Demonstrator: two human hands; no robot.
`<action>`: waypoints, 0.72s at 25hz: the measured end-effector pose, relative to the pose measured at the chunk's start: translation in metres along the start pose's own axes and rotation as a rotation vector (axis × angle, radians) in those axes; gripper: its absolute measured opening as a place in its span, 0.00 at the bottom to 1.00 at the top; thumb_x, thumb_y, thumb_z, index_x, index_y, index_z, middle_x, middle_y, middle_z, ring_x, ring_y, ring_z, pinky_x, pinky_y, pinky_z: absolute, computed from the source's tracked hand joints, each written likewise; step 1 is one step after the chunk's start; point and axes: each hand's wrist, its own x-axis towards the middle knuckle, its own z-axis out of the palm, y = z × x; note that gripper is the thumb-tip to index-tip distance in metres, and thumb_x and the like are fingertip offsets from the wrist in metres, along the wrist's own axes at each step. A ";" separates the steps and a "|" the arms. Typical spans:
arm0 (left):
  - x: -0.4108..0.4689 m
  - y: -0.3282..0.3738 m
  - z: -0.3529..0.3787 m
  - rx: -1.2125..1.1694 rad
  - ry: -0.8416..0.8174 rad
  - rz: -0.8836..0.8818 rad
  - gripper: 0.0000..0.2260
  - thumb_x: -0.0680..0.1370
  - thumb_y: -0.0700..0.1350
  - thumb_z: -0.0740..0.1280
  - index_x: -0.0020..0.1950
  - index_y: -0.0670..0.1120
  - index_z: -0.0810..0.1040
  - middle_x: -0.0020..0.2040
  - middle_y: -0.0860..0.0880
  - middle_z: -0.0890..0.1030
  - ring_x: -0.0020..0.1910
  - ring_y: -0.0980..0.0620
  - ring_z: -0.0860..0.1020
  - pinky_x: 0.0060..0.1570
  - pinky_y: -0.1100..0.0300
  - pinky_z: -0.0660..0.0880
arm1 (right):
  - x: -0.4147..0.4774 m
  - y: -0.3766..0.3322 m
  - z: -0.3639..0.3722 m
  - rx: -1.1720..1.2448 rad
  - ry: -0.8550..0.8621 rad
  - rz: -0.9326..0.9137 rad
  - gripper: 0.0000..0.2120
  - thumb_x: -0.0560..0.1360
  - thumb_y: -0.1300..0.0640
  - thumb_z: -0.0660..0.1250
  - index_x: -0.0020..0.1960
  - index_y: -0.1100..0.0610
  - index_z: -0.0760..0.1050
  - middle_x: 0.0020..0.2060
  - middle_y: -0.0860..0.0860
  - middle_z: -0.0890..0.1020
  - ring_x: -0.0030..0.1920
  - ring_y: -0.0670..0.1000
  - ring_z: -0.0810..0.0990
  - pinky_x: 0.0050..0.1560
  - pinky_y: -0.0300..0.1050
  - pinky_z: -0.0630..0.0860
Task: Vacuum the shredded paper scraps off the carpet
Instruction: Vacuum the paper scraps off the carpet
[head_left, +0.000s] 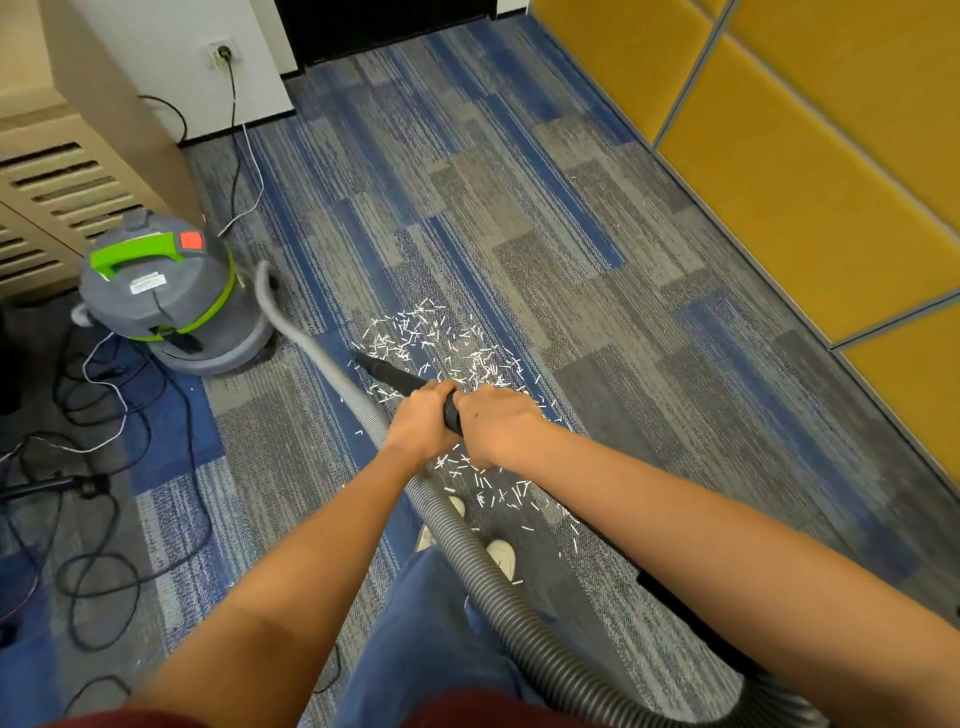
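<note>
Shredded paper scraps strewn mid-carpet, from nozzle down to feet | left hand and right hand both clamped on black wand, likely to steer its tip low into the pile's left edge | hose trails between legs, cut off near | nozzle mouth hard to see
</note>
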 end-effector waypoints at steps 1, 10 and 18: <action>0.002 0.000 -0.001 0.004 0.000 0.003 0.17 0.72 0.39 0.67 0.61 0.43 0.75 0.57 0.42 0.78 0.53 0.40 0.78 0.52 0.50 0.74 | 0.001 0.000 -0.001 -0.004 0.002 -0.001 0.28 0.76 0.64 0.65 0.73 0.60 0.60 0.64 0.55 0.72 0.62 0.55 0.75 0.53 0.47 0.75; 0.017 0.000 -0.004 -0.117 0.015 0.020 0.17 0.72 0.37 0.67 0.61 0.44 0.75 0.59 0.44 0.77 0.55 0.41 0.77 0.55 0.49 0.73 | 0.014 -0.002 -0.009 0.002 0.010 0.060 0.27 0.77 0.63 0.63 0.74 0.59 0.59 0.66 0.54 0.70 0.65 0.56 0.72 0.56 0.49 0.74; 0.021 -0.006 -0.011 -0.040 -0.004 0.065 0.13 0.71 0.41 0.68 0.55 0.43 0.76 0.53 0.44 0.79 0.48 0.42 0.79 0.48 0.52 0.75 | 0.019 -0.006 -0.010 0.013 0.000 0.067 0.28 0.75 0.64 0.65 0.73 0.60 0.61 0.65 0.55 0.70 0.64 0.56 0.74 0.56 0.49 0.74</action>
